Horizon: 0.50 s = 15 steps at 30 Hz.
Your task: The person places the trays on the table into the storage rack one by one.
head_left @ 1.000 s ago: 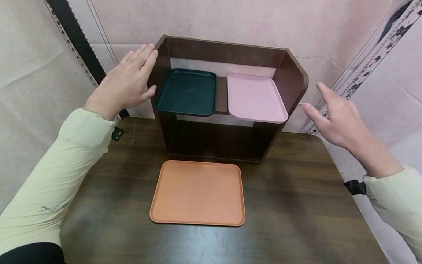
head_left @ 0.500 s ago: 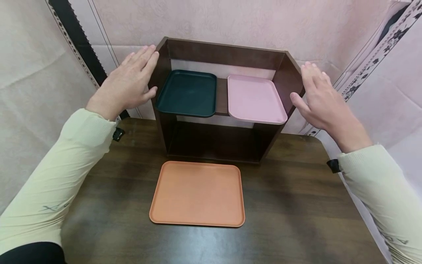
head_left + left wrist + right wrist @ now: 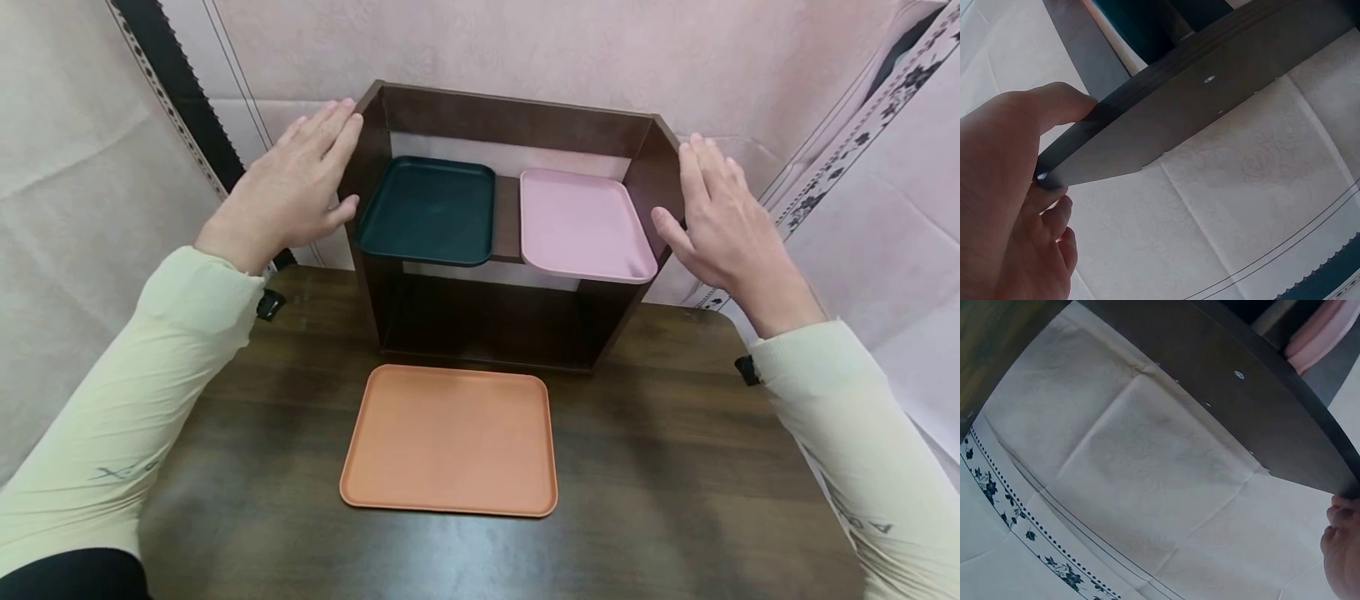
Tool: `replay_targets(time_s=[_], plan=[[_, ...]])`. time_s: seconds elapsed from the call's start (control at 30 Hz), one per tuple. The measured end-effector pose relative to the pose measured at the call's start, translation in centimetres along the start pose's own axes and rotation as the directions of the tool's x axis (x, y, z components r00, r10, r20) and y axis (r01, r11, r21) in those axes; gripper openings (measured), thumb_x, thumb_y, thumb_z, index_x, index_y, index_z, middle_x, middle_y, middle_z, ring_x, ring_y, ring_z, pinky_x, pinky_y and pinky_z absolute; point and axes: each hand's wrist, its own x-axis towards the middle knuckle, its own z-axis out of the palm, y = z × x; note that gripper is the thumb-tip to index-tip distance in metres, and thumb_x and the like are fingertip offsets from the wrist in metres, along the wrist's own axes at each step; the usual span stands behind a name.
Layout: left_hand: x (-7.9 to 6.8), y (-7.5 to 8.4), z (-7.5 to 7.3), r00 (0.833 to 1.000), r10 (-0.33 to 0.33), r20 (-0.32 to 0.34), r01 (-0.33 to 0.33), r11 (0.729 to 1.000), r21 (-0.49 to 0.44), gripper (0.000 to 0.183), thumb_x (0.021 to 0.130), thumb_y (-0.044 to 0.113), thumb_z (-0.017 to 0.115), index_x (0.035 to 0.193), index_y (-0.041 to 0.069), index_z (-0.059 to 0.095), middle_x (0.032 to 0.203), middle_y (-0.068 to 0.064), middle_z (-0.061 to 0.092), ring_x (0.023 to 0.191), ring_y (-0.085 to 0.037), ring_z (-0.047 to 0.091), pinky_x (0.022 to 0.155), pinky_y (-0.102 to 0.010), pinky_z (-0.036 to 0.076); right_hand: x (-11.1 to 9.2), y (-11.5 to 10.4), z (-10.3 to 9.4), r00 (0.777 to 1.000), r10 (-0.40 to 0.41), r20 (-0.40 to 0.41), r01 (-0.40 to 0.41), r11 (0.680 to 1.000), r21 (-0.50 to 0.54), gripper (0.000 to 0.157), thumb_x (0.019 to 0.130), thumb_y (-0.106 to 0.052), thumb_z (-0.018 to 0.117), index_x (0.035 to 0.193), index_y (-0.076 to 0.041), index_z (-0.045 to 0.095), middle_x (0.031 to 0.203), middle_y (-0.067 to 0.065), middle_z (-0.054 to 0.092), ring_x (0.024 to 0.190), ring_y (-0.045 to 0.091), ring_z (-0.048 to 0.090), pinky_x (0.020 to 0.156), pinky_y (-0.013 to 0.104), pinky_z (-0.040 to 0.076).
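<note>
A dark brown two-level wooden shelf (image 3: 517,108) stands at the back of the table. On its upper board, a dark green tray (image 3: 427,212) lies at the left and a pink tray (image 3: 585,225) at the right, side by side. My left hand (image 3: 281,187) rests with straight fingers against the shelf's left side panel (image 3: 1166,119), its thumb at the front edge. At the right side panel (image 3: 1229,381), my right hand (image 3: 720,217) lies likewise, fingers extended upward and thumb apart at the edge. An orange tray (image 3: 450,442) lies flat on the table before the shelf.
The brown wooden table (image 3: 660,467) carries the shelf and the orange tray. Pale patterned cloth (image 3: 525,42) hangs close behind, with more cloth (image 3: 892,200) at the right and left. The shelf's lower compartment (image 3: 487,317) sits below both upper trays.
My right hand has moved left from beside the shelf onto its right side panel, straightening its fingers. My left hand and all three trays have stayed in place.
</note>
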Motion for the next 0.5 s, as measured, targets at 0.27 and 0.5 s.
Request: replay_targets(time_s=[0.27, 0.5], plan=[[-0.1, -0.2, -1.0, 0.999, -0.003, 0.043, 0.002, 1.000, 0.019, 0.086, 0.107, 0.027, 0.052, 0.166, -0.006, -0.001, 0.177, -0.025, -0.006, 0.166, -0.043, 0.001, 0.136, -0.054, 0.001, 0.1, -0.1, 0.1, 1.000, 0.004, 0.000, -0.004, 1.000, -0.011, 0.082, 0.110, -0.039, 0.038, 0.167, 0.004, -0.001, 0.178, 0.022, -0.003, 0.166, 0.041, -0.001, 0.137, 0.058, 0.002], [-1.0, 0.0, -2.2, 0.986, -0.054, 0.158, 0.071, 0.992, -0.108, 0.091, 0.107, 0.030, 0.054, 0.166, -0.007, -0.004, 0.176, -0.025, -0.009, 0.165, -0.044, -0.002, 0.135, -0.058, 0.003, -0.1, 0.1, 0.1, 1.000, -0.001, 0.012, 0.001, 1.000, -0.008, 0.081, 0.111, -0.040, 0.036, 0.167, 0.004, -0.002, 0.178, 0.022, -0.004, 0.166, 0.042, -0.001, 0.136, 0.058, 0.002]])
